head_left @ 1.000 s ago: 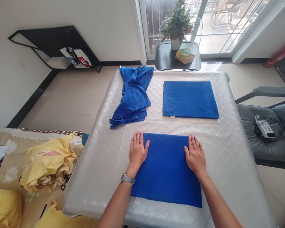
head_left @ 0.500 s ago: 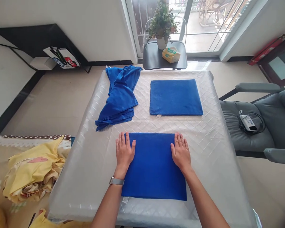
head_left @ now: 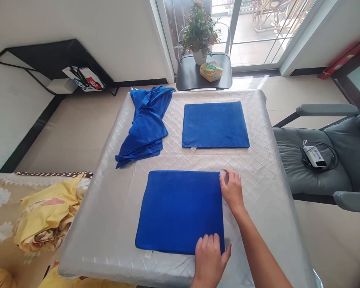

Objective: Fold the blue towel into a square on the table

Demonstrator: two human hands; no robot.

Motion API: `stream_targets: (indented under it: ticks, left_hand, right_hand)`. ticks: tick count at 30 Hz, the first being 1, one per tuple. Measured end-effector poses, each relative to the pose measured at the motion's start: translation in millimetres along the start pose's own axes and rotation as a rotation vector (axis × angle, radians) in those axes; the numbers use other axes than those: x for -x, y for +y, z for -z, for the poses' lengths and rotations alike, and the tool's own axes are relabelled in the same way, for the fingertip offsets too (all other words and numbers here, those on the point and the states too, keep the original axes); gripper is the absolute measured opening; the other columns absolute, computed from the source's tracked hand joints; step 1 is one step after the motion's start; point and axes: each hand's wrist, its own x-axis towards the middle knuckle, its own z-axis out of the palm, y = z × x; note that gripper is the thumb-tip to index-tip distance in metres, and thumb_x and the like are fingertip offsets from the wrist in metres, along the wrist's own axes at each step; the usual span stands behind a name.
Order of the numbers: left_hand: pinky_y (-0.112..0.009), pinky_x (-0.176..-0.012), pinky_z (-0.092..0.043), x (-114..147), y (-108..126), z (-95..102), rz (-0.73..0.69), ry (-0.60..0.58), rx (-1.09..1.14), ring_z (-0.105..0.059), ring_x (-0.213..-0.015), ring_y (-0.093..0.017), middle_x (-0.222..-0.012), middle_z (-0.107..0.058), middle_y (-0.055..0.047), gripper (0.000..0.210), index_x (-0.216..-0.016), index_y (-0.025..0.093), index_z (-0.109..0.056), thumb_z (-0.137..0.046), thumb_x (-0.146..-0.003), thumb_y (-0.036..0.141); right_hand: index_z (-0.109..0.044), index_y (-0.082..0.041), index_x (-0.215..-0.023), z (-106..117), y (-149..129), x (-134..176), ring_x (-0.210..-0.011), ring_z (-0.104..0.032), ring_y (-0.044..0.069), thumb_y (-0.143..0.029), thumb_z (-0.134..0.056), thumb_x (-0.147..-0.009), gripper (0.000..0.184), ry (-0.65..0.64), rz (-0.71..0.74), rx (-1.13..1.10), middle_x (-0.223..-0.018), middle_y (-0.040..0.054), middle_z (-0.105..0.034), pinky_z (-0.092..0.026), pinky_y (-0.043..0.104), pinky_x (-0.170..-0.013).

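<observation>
A folded blue cloth [head_left: 180, 208] lies flat on the near half of the table, with a white tag at its lower edge. At its near right corner is my left hand [head_left: 209, 258], fingers bent over the cloth and thumb spread out past the right edge. My right hand [head_left: 232, 191] is at the far right corner, its thumb against the edge and its index finger curled just beyond, a gap showing between them. A second folded blue cloth [head_left: 215, 125] lies farther back. Left of it sits a crumpled pile of blue cloth [head_left: 147, 124].
The table has a shiny quilted cover [head_left: 108, 216]. Behind it stands a dark chair [head_left: 186, 78] holding a potted plant [head_left: 200, 36] and a tissue pack [head_left: 211, 71]. A grey armchair [head_left: 306, 184] on the right holds a cabled device [head_left: 315, 156]. Yellow fabric [head_left: 51, 204] lies at left.
My left hand has moved from the cloth's left edge to its near right corner. My right hand has lifted from lying flat and curled at the far corner. The near cloth's left side now shows uncovered.
</observation>
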Motion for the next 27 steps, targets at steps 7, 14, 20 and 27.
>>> stream_targets:
  ticks: [7,14,20,27]
  left_hand:
    - [-0.034,-0.057,-0.042,26,-5,-13.7,-0.033,0.016,-0.008,-0.057,-0.061,-0.020,-0.064,-0.056,0.000,0.018,-0.072,0.023,-0.051,-0.067,-0.079,0.025]
    - [-0.035,-0.063,-0.045,45,-3,-21.0,-0.018,0.040,-0.041,-0.058,-0.069,-0.022,-0.071,-0.056,-0.002,0.013,-0.075,0.023,-0.052,-0.064,-0.078,0.024]
    - [-0.035,-0.063,-0.046,44,-1,-22.0,-0.008,0.034,-0.033,-0.056,-0.069,-0.022,-0.070,-0.056,-0.002,0.011,-0.073,0.023,-0.053,-0.059,-0.073,0.014]
    - [-0.033,-0.060,-0.043,49,1,-18.3,-0.018,0.062,0.008,-0.056,-0.065,-0.020,-0.067,-0.054,-0.001,0.016,-0.071,0.024,-0.049,-0.058,-0.067,0.011]
  right_hand:
    - [-0.065,-0.020,-0.098,-2,1,-23,-0.085,-0.058,0.024,-0.042,-0.044,-0.096,0.030,-0.112,0.017,0.148,-0.091,0.0090,-0.066,-0.047,0.039,-0.081]
    - [-0.063,-0.021,-0.095,1,-1,-22,-0.086,-0.059,0.024,-0.033,-0.044,-0.098,0.023,-0.157,0.051,0.202,-0.095,0.0085,-0.068,-0.044,0.035,-0.075]
    - [-0.063,-0.021,-0.096,2,-5,-25,-0.085,-0.061,0.023,-0.027,-0.044,-0.097,0.020,-0.194,0.065,0.212,-0.094,0.0081,-0.070,-0.043,0.034,-0.073]
    - [-0.064,-0.023,-0.102,10,-4,-30,-0.080,-0.064,0.019,-0.021,-0.047,-0.093,0.019,-0.246,-0.013,0.087,-0.091,0.0024,-0.071,-0.041,0.029,-0.068]
